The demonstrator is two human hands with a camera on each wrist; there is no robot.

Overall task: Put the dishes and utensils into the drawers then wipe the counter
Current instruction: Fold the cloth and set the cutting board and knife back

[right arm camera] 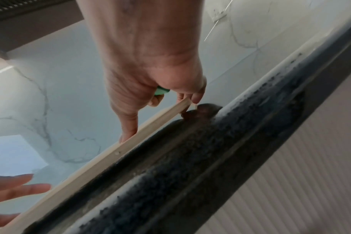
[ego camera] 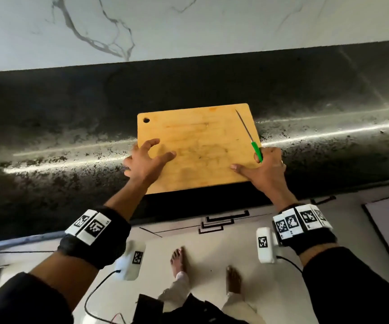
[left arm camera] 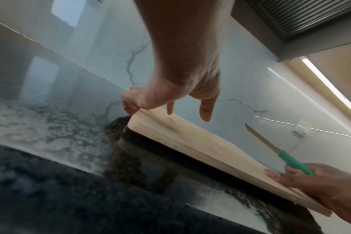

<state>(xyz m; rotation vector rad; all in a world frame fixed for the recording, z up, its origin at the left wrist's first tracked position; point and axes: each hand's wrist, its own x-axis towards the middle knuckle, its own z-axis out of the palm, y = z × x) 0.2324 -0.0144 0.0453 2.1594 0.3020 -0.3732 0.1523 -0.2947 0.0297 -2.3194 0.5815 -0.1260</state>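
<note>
A wooden cutting board lies on the dark granite counter, its near edge over the counter's front. My right hand is at the board's near right corner. It grips a green-handled knife whose blade lies across the board. In the right wrist view the thumb and fingers of the right hand also pinch the board's edge, with the green handle in the palm. My left hand is spread over the board's left edge. Its outer fingers touch the corner, and the thumb hovers above.
A white marble wall backs the counter. Black drawer handles show on the pale cabinet fronts just below the board. My bare feet stand on the light floor, with a black cable trailing there. A cabinet underside hangs overhead.
</note>
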